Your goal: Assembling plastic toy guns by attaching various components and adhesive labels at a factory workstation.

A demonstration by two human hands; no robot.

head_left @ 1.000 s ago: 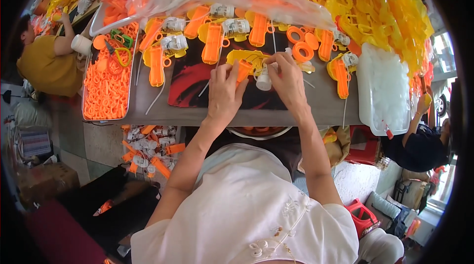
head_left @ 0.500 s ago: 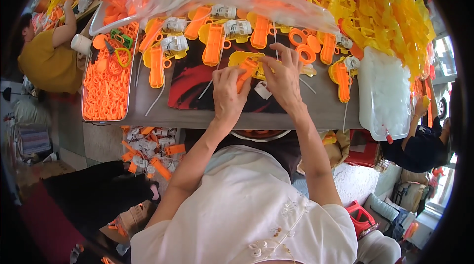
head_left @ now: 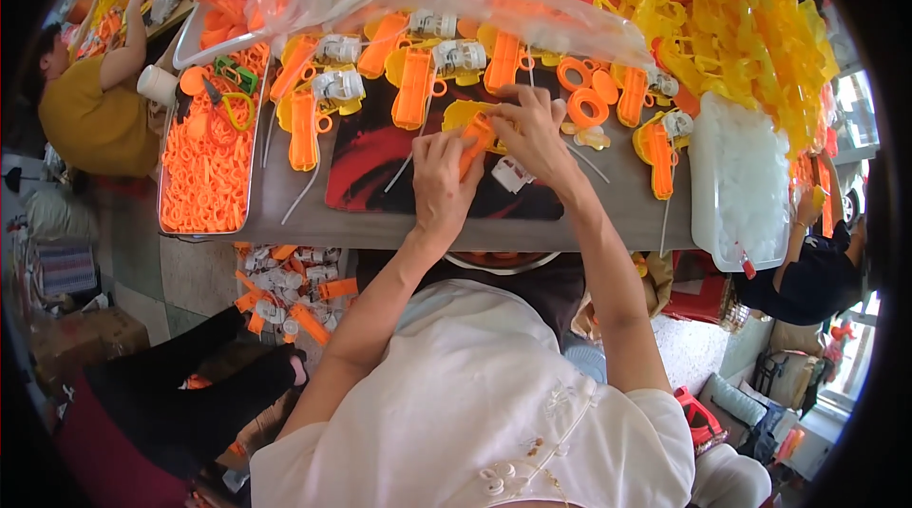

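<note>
My left hand [head_left: 440,180] and my right hand [head_left: 533,133] meet over the middle of the table [head_left: 608,209]. Together they grip an orange plastic piece [head_left: 475,139] that lies against a yellow plastic shell [head_left: 458,114]. A small white part [head_left: 514,173] rests on the dark red mat [head_left: 375,175] just below my right hand. Finished toy pieces of orange, yellow and white plastic [head_left: 414,82] lie in a row beyond my hands.
A tray of small orange parts [head_left: 204,171] sits at the left, a white tub of clear pieces [head_left: 746,180] at the right. Yellow parts [head_left: 731,23] pile at the back. Seated people are at far left [head_left: 90,114] and right [head_left: 807,270]. Assembled pieces lie on the floor [head_left: 285,285].
Both hands have shifted slightly up and to the right over the mat, turning the orange piece onto the yellow shell. The white part now lies free below my right hand.
</note>
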